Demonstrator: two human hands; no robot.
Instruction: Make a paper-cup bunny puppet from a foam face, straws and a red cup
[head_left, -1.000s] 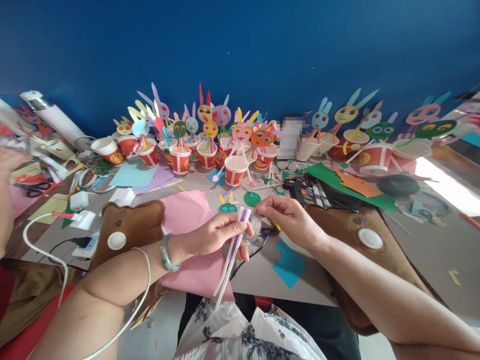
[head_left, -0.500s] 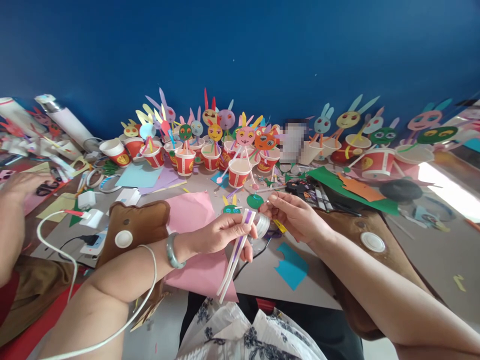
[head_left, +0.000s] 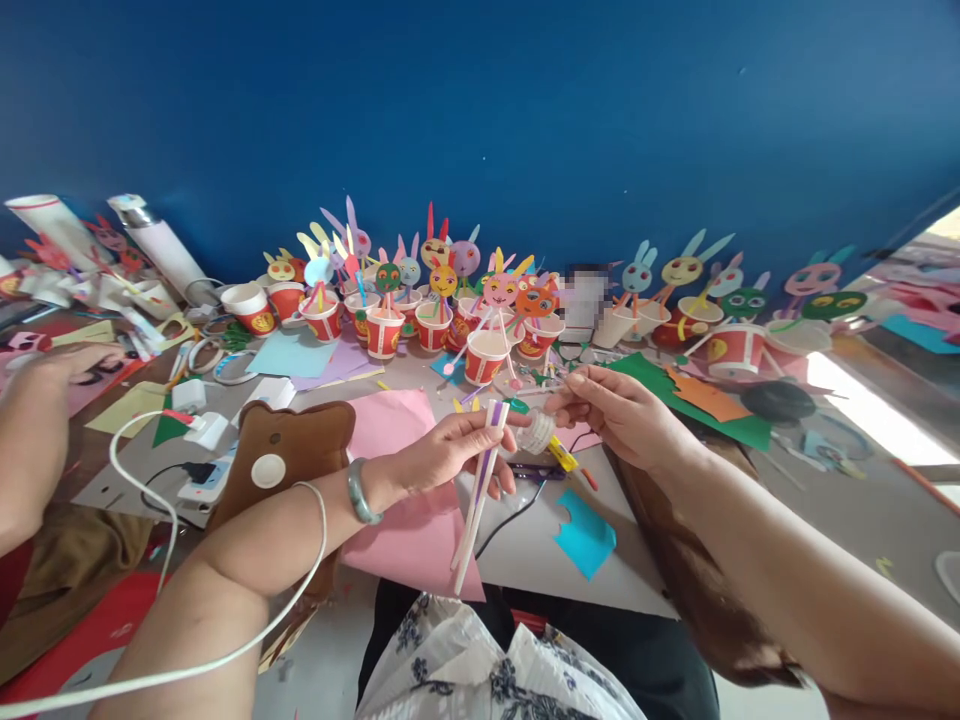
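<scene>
My left hand [head_left: 469,450] is closed on white and purple paper strips [head_left: 475,510], which hang down at a slant from its fingers. Between the two hands is a roll of clear tape [head_left: 537,432], close against my left fingertips. Thumb and fingers of my right hand [head_left: 611,405] are pinched together just above and right of the roll; what they grip is too small to make out. Below the hands lie a pink paper sheet [head_left: 397,520] and a cut blue paper piece [head_left: 586,535]. A yellow tube [head_left: 562,454] is by the roll.
Red and white paper cups [head_left: 486,358] with paper rabbit faces line the blue wall [head_left: 480,100]. Brown cushions [head_left: 300,450] lie under both forearms. A white cable [head_left: 120,455] crosses my left arm. Another person's arm [head_left: 34,430] is at far left, near scissors.
Both hands have risen slightly, with the strips and the tape roll along. My right hand has shifted a little to the right. The view has tilted and turned slightly.
</scene>
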